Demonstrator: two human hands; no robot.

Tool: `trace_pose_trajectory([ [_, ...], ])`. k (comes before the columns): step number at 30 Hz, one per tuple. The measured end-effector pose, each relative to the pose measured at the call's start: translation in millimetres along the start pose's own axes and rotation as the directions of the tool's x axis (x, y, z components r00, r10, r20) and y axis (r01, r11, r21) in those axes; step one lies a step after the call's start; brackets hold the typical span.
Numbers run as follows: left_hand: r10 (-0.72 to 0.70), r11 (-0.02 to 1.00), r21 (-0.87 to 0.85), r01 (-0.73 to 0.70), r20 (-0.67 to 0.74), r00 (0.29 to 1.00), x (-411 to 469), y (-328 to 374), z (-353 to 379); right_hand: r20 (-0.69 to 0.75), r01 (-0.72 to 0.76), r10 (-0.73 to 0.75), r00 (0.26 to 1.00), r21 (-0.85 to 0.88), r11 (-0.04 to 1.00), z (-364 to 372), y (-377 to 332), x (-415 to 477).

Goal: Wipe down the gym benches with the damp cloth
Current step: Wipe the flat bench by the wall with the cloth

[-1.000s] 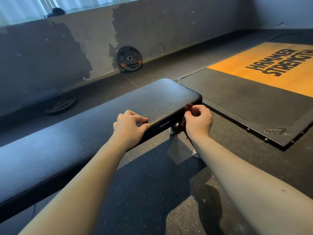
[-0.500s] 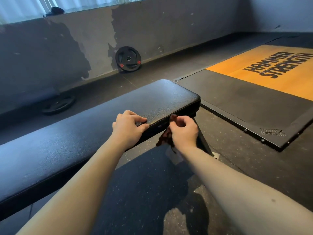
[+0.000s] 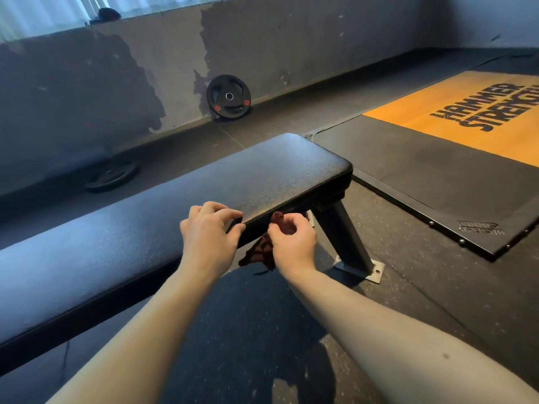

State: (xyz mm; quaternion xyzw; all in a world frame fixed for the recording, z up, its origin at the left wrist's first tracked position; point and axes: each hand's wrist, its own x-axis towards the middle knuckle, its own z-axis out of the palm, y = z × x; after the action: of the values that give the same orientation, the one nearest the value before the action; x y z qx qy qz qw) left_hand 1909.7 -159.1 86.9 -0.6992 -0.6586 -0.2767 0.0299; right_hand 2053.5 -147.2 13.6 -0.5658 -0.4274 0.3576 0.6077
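Black padded gym bench (image 3: 145,243) runs from the lower left up to the middle of my view. Its vinyl top is grainy and catches a bit of pale shine. Under it is dark speckled rubber floor (image 3: 408,287). To the right there's a black lifting platform (image 3: 423,176) with an orange panel (image 3: 466,112); the lettering on it is cut off by the frame edge. The back wall (image 3: 291,53) is patchy grey with darker blotches. One weight plate (image 3: 229,97) leans against it and another plate (image 3: 112,176) lies flat on the floor further left.

My left hand (image 3: 208,237) is clamped on the near edge of the pad, fingers curled over the top and thumb on the side. My right hand (image 3: 294,243) is just beside it, pinching the cloth (image 3: 258,252) against the pad's side edge near the end. The cloth is dark reddish, and a crumpled bit hangs below my fingers.

Stuff I can't make out:
- How much of the cloth is bunched in my palm.
- The far bench leg (image 3: 344,237), partly behind my right hand; only its bolted foot plate (image 3: 367,271) shows clearly.
- The left end of the bench, which is out of frame.
- A dark lump (image 3: 108,14) on the window ledge, too small to identify.
- The dark patch between my forearms, which could be my knee or shadow.
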Motion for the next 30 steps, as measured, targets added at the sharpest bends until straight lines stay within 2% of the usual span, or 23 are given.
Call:
trace_pose_trajectory([
  [2,0.000,1.000,-0.029,-0.001,-0.034,0.999,-8,-5,1,-0.029,-0.020,0.020,0.999,-0.005,1.000,-8,-3,11],
  [5,0.075,0.997,0.013,-0.075,-0.028,0.997,-14,-14,-1,-0.179,-0.097,0.110,0.978,0.079,0.992,-32,-13,38],
  [9,0.064,0.998,0.002,-0.064,-0.047,0.997,-15,-24,-4,-0.326,-0.116,0.166,0.931,0.165,0.979,-45,-25,57],
  [12,0.044,0.999,-0.015,-0.045,-0.043,0.998,-17,-23,-1,-0.282,-0.147,0.188,0.941,0.160,0.976,-31,-20,39],
  [16,0.031,0.999,-0.025,-0.032,-0.054,0.998,-16,-21,1,-0.063,-0.127,0.131,0.989,0.070,0.990,-9,-15,6],
  [19,0.040,0.999,-0.031,-0.041,-0.046,0.998,-17,-24,-2,-0.014,-0.136,0.137,0.990,0.080,0.988,-9,-17,6],
  [22,0.051,0.998,-0.018,-0.052,-0.019,0.998,-17,-25,-5,-0.141,-0.146,0.168,0.976,0.153,0.977,-25,-21,34],
  [25,0.063,0.998,-0.015,-0.063,-0.004,0.998,-17,-27,-6,-0.330,-0.165,0.253,0.909,0.271,0.948,-44,-29,63],
  [27,0.060,0.998,-0.027,-0.060,-0.004,0.998,-17,-26,-6,-0.368,-0.168,0.283,0.886,0.315,0.934,-46,-30,69],
  [30,0.048,0.998,-0.034,-0.048,0.006,0.999,-15,-24,-5,-0.347,-0.187,0.304,0.887,0.331,0.925,-33,-29,58],
])
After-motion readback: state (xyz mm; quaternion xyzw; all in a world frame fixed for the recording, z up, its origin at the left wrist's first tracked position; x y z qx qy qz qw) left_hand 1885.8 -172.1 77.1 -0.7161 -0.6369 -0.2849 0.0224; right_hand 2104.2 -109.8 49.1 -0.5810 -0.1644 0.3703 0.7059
